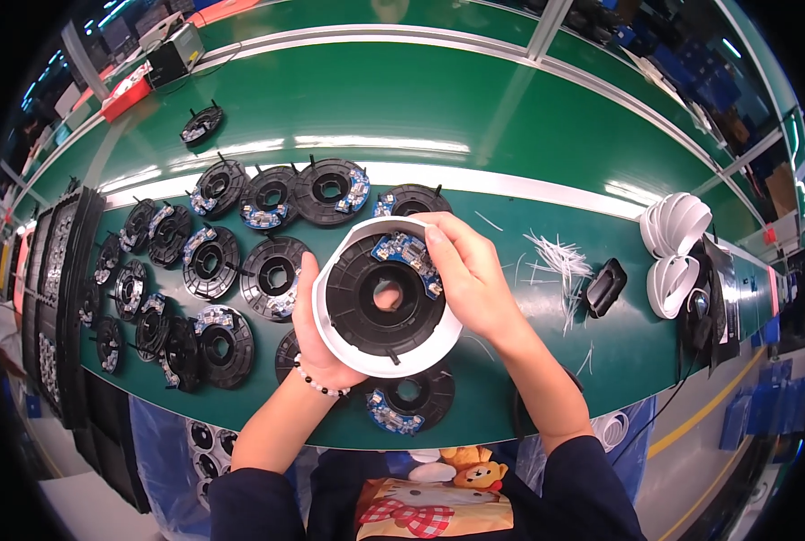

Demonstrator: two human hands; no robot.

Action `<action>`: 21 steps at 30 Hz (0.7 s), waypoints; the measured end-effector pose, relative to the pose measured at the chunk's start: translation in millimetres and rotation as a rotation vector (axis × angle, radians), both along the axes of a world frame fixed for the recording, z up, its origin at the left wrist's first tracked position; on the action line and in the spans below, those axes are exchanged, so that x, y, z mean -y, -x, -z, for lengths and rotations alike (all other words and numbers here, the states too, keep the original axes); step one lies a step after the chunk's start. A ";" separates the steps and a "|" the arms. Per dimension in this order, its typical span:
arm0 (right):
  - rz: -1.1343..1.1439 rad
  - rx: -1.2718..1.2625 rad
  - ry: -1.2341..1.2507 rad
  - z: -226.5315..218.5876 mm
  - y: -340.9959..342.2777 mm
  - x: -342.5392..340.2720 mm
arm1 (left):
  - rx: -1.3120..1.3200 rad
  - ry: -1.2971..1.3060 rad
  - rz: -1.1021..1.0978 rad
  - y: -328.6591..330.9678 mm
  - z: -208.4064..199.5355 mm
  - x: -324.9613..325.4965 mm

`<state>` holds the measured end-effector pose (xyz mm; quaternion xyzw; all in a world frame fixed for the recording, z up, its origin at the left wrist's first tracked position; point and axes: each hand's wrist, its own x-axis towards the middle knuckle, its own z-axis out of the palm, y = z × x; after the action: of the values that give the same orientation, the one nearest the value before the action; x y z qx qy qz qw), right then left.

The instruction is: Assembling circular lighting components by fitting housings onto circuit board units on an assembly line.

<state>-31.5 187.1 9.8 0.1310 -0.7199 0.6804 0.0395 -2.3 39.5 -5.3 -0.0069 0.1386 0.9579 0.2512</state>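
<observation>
Over the front of the green table, I hold a white round housing (389,365) between both hands. Inside it sits a black plastic disc (353,311) with a round centre hole and a curved blue circuit board (409,252) along its upper right. My left hand (317,347) is wrapped round the housing's lower left side, a beaded bracelet on its wrist. At the upper right, my right hand (470,279) grips the rim, fingers over the top edge near the board. A fingertip shows through the centre hole. Below the housing lies another disc with a board (429,397), partly covered.
Several similar black discs (208,261) spread over the left of the table (474,406). White plastic strips (560,266) lie at the right beside a small black tray (606,288). White rings (673,225) are stacked at the right end. Black trays (59,270) stand far left.
</observation>
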 end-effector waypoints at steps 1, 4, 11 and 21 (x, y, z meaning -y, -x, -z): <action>0.046 -0.135 -0.125 -4.4 -1.2 -0.5 | 0.029 0.014 -0.002 1.1 -0.7 -0.5; 0.106 -0.394 -0.520 -19.5 -9.9 -5.8 | 0.091 0.050 -0.007 2.9 -1.9 -0.3; -0.202 -0.353 -0.863 -44.5 -30.6 0.7 | 0.091 -0.004 0.015 0.2 -3.5 -1.1; -0.251 -0.433 -0.805 -40.8 -25.8 -0.7 | -0.002 0.038 0.084 3.6 3.8 2.7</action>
<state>-5.7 187.8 50.6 0.3609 -0.8803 0.3036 0.0522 -6.0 36.8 -9.1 -0.0051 0.1571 0.9438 0.2908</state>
